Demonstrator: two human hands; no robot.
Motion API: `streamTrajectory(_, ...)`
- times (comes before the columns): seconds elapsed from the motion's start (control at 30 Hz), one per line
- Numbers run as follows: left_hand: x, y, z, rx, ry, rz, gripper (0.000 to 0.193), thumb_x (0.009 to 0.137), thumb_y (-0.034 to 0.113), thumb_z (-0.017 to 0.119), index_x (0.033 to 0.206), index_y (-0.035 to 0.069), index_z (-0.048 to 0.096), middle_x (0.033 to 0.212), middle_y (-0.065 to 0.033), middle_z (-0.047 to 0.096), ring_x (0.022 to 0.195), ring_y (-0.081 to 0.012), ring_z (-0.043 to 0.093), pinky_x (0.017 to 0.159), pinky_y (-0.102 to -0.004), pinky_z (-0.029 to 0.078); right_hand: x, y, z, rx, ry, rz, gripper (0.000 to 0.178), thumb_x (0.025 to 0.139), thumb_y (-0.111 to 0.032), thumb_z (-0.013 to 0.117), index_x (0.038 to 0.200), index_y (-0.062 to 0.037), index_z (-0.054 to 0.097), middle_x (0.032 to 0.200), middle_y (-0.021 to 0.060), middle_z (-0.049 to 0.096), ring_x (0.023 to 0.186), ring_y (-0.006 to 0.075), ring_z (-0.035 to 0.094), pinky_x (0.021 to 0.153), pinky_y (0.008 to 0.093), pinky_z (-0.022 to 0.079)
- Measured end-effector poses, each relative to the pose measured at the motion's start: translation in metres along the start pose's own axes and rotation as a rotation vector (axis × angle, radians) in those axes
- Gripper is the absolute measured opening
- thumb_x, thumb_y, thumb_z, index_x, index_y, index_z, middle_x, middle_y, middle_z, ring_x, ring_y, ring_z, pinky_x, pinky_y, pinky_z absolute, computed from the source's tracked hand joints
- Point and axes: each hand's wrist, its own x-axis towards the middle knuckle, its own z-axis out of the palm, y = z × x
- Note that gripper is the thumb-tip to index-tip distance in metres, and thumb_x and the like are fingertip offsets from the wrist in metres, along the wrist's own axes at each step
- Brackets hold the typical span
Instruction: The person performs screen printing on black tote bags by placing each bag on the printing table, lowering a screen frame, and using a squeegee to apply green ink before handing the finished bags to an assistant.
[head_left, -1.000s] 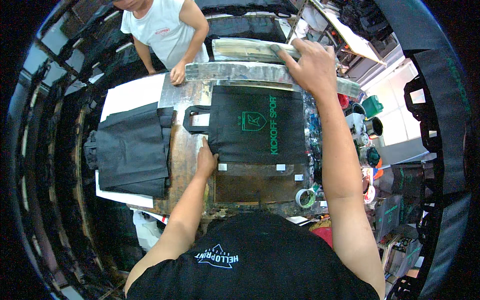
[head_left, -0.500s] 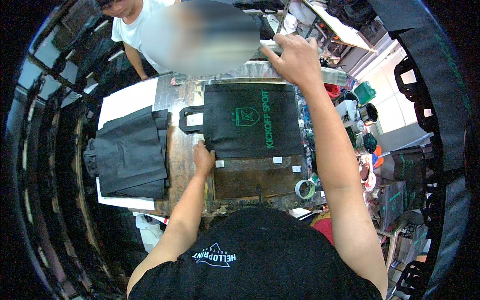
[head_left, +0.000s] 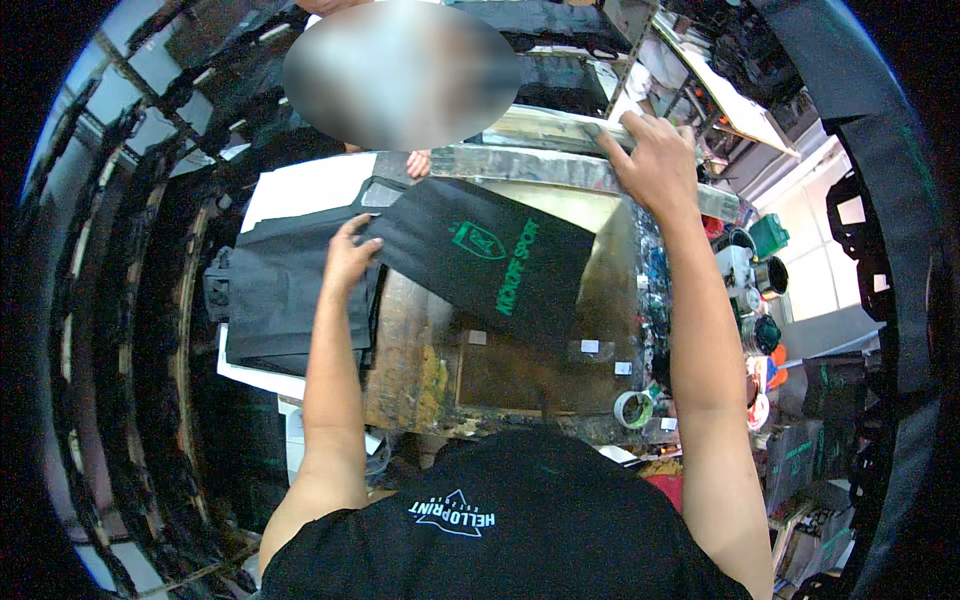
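A black bag with a green printed crest and lettering (head_left: 430,245) lies slanted above the worktable, its handle end toward the far left. My left hand (head_left: 350,255) is at the bag's left edge, over the stack of black bags (head_left: 285,285), thumb and fingers apart. Whether its fingertips touch the printed bag is hard to tell. Up at the far side, my right hand (head_left: 658,165) grips the raised long frame bar (head_left: 550,122). Another person's hand (head_left: 418,163) is close to the printed bag's handle end.
Under the stack lies a white board (head_left: 300,190). Small pale squares (head_left: 590,347) and a tape roll (head_left: 633,409) sit on the stained worktable (head_left: 410,340). Paint cans and tubs (head_left: 768,275) line the right side. Dark racks stand at the left.
The printed bag has come off its flat place, turned and shifted toward the stack. My left hand has moved up and left; another person's hand now shows nearby. My right hand stays on the frame.
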Motion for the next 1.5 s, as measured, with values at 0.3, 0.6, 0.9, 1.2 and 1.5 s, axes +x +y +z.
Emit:
streamTrajectory(0.3, -0.044, -0.144, -0.143, 0.627, 0.911, -0.076, 0.058, 0.099, 0.027, 0.068, 0.144, -0.006, 0.052, 0.12, -0.0261, 0.066, 0.108, -0.0357, 0.067, 0.093, -0.0431, 0.053, 0.009, -0.005, 0.006, -0.01, 0.011, -0.024, 0.051, 0.096, -0.056, 0.058, 0.105, -0.0074, 0.07, 0.106, 0.0145, 0.072, 0.108, 0.0327, 0.066, 0.093, 0.051, 0.042)
streamTrajectory(0.6, -0.164, -0.184, -0.049, 1.092, 0.233, -0.075, 0.087, 0.099, 0.063, 0.049, 0.162, 0.006, 0.03, 0.171, -0.015, 0.022, 0.159, -0.036, 0.013, 0.127, -0.0557, 0.006, 0.012, 0.027, 0.014, -0.093, -0.122, 0.084, 0.056, 0.099, -0.053, 0.056, 0.127, -0.0068, 0.069, 0.128, 0.0179, 0.069, 0.12, 0.0351, 0.063, 0.105, 0.0516, 0.04)
streamTrajectory(0.9, -0.162, -0.189, -0.046, 1.117, 0.238, -0.117, 0.085, 0.102, 0.059, 0.047, 0.162, 0.003, 0.028, 0.171, -0.0129, 0.021, 0.158, -0.0326, 0.016, 0.129, -0.0508, 0.009, 0.013, 0.012, 0.007, -0.057, -0.068, 0.048, 0.047, 0.103, -0.05, 0.052, 0.11, -0.0069, 0.069, 0.103, 0.0221, 0.07, 0.102, 0.0442, 0.064, 0.088, 0.0521, 0.045)
streamTrajectory(1.2, -0.139, -0.156, -0.109, 0.74, 0.111, -0.18, 0.049, 0.108, 0.041, 0.042, 0.153, 0.022, 0.05, 0.154, -0.0136, 0.052, 0.141, -0.0341, 0.049, 0.116, -0.0486, 0.038, 0.012, 0.016, 0.015, -0.079, -0.042, -0.017, 0.047, 0.103, -0.045, 0.056, 0.12, -0.0039, 0.07, 0.108, 0.022, 0.072, 0.103, 0.0418, 0.066, 0.086, 0.0482, 0.049)
streamTrajectory(1.5, -0.15, -0.04, -0.003, 0.805, -0.005, 0.158, 0.045, 0.106, 0.035, 0.044, 0.124, 0.003, 0.071, 0.132, -0.0201, 0.067, 0.12, -0.036, 0.065, 0.102, -0.0485, 0.05, 0.007, 0.011, 0.012, -0.065, -0.006, -0.009, 0.044, 0.102, -0.047, 0.054, 0.104, -0.0052, 0.068, 0.096, 0.0228, 0.069, 0.097, 0.0422, 0.065, 0.084, 0.0504, 0.047)
